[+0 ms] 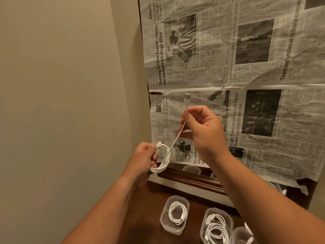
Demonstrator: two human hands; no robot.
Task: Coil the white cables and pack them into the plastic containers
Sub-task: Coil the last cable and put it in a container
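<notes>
White cables [177, 214] are lying coiled inside clear plastic containers at the near edge of the view, on a dark wooden table [146, 217]. The left container [163, 221] is holding one of them. Just to its right, the middle container [203, 228] is holding two coils [216, 229], one lying against the other. A third container [241, 234] is showing only partly at the bottom edge, and its contents are too cut off to tell.

Above the containers, two bare forearms are reaching up and forward. The left hand [144, 159] is gripping a loose cable [159, 170], its fingers curling round a bundle of loops. One small plug is poking out at the top of the bundle. From the loops a straight length is running up and to the right to the right hand [202, 131], which is pinching it between thumb and forefinger. The cable's other plug [186, 98] is sticking up just above that pinch. Both hands are hovering in the air, well clear of the table.

Behind the hands, a dark wooden frame [190, 178] is standing at the back of the table. Sheets of newspaper [228, 67] are covering most of what it holds, hanging creased and slightly torn at the left edge. A plain beige wall [61, 85] is filling the left side.
</notes>
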